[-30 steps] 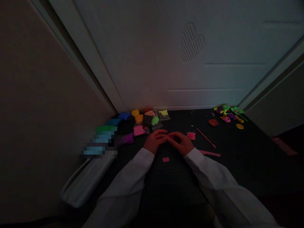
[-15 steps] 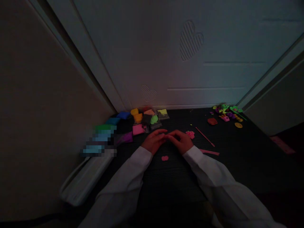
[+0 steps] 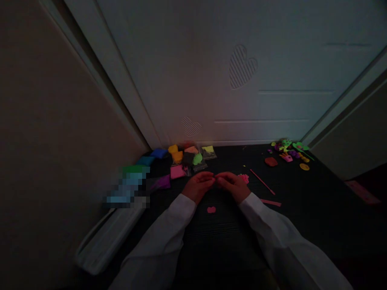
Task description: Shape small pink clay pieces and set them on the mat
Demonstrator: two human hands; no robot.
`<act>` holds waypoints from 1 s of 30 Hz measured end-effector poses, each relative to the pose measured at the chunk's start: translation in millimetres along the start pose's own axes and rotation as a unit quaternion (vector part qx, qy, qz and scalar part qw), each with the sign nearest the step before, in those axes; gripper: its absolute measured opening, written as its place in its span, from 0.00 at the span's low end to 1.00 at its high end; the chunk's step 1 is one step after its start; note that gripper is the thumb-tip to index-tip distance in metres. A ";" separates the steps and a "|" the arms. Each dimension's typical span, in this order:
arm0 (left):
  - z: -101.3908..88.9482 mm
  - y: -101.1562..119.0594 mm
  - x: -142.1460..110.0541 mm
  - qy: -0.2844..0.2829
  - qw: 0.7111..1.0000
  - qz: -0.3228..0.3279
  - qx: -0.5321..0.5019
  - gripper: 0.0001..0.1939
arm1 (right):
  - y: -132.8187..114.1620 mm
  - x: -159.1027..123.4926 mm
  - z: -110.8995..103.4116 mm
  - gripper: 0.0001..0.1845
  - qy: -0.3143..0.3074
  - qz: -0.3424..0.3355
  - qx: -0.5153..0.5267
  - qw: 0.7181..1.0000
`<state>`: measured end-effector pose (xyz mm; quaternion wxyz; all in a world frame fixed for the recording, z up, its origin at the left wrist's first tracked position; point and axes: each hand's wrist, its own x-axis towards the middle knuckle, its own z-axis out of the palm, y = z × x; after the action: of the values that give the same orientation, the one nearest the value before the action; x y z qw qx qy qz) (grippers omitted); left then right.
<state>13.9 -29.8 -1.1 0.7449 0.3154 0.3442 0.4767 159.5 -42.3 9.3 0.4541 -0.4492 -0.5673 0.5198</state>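
Note:
My left hand point(image 3: 198, 186) and my right hand point(image 3: 232, 185) meet fingertip to fingertip over the dark mat point(image 3: 302, 209). Both are curled in a pinch; what lies between the fingers is too small and dim to name. A small pink heart-shaped piece of clay point(image 3: 211, 209) lies on the mat just below the hands. A lumpy pink clay flower point(image 3: 243, 177) sits by my right hand's knuckles. A thin pink stick point(image 3: 261, 181) lies to its right, and a flat pink strip point(image 3: 270, 202) rests beside my right sleeve.
Several bags of coloured clay point(image 3: 184, 159) are heaped at the back left against a white door point(image 3: 242, 68) with heart cutouts. Finished clay figures point(image 3: 288, 151) and a red lump point(image 3: 271, 161) stand at the back right. A pale tray point(image 3: 105, 241) lies on the left.
The view has tilted, so everything sits slightly lower in the picture. The hands stay together in the same pinch; no object has moved.

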 end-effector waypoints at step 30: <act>-1.3 2.1 5.2 0.050 0.998 0.033 0.030 0.13 | 16.7 4.6 -15.1 0.07 0.112 -0.137 -0.585 0.791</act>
<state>13.4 -24.0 -1.3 0.7008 0.3242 0.3844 0.5059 174.2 -34.1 -6.4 0.2317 -0.6017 -0.7637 -0.0333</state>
